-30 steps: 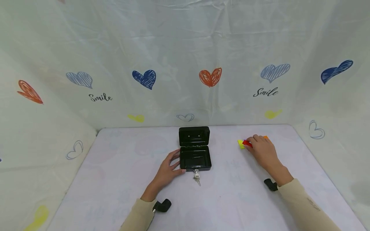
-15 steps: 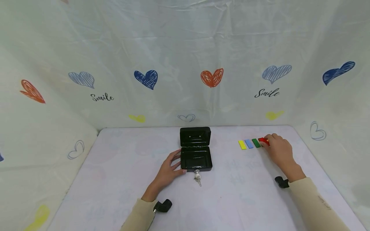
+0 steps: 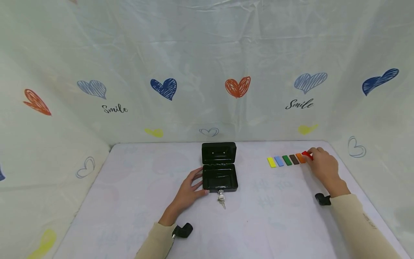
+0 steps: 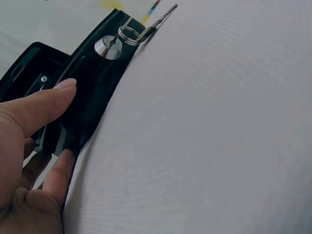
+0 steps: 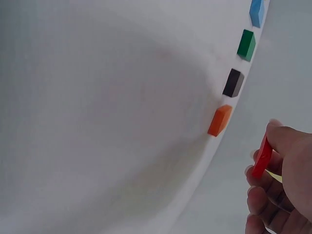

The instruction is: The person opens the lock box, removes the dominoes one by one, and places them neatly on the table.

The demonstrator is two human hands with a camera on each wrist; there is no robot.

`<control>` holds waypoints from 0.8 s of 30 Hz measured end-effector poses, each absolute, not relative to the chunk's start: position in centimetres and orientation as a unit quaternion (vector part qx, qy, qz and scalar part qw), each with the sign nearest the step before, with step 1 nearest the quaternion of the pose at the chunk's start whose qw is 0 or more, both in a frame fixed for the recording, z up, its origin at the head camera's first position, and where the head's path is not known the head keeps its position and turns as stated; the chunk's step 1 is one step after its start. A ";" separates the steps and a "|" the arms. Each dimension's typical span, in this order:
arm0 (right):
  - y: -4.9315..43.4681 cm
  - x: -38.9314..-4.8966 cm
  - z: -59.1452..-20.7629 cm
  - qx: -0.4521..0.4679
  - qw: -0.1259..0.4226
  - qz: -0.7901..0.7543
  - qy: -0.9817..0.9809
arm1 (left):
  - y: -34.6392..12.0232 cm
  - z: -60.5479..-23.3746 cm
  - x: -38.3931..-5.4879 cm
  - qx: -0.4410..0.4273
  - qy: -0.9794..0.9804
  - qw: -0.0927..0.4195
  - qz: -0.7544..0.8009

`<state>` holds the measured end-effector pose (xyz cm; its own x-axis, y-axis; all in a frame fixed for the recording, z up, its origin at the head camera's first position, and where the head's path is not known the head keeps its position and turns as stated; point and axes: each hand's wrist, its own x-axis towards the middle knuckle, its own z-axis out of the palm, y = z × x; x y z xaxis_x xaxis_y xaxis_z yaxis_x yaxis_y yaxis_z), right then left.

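Note:
A black cash box (image 3: 211, 189) stands on the table with its lid (image 3: 218, 148) raised and its tray bare. My left hand (image 3: 185, 194) holds the near left corner, thumb on the front face and fingers along the side. From the lock (image 4: 109, 48) hangs a ring of keys (image 3: 221, 201). Over at the right, my right hand (image 3: 323, 167) pinches a red block (image 5: 263, 157) between thumb and fingers, raised off the table at the end of a row. Nearest to it lies an orange block (image 5: 220, 120), then a dark brown block (image 5: 233, 83).
The row runs on leftward with a green block (image 3: 286, 160), a light blue block (image 3: 279, 161) and a yellow block (image 3: 271, 162). A white curtain (image 3: 194, 57) printed with hearts rises behind the table (image 3: 252, 230) and along both sides.
My right hand has moved right along the row, carrying the red block past the orange one and uncovering the blocks behind it. The left hand stays at the cash box.

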<state>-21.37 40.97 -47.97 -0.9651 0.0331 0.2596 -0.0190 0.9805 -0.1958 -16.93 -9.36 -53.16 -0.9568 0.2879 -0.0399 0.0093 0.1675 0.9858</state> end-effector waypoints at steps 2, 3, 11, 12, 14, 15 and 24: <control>41.4 -21.5 -48.0 -0.006 0.130 0.098 -0.987 | -9.3 -53.1 -17.0 0.096 0.757 0.110 0.637; 41.6 -21.6 -48.0 -0.007 0.130 0.099 -0.987 | -9.3 -53.0 -17.0 0.095 0.757 0.111 0.637; 42.7 -21.9 -47.7 -0.017 0.121 0.107 -0.987 | -9.2 -52.7 -16.9 0.084 0.758 0.113 0.636; 42.8 -22.0 -47.8 -0.019 0.120 0.108 -0.987 | -9.1 -52.7 -16.9 0.085 0.758 0.112 0.637; 42.9 -22.1 -47.8 -0.023 0.117 0.109 -0.987 | -9.1 -52.6 -16.9 0.085 0.757 0.111 0.639; 43.0 -22.1 -47.8 -0.025 0.117 0.110 -0.987 | -9.1 -52.6 -16.9 0.085 0.756 0.109 0.640; 43.2 -22.3 -48.0 -0.036 0.108 0.119 -0.986 | -9.1 -52.6 -16.8 0.085 0.755 0.108 0.642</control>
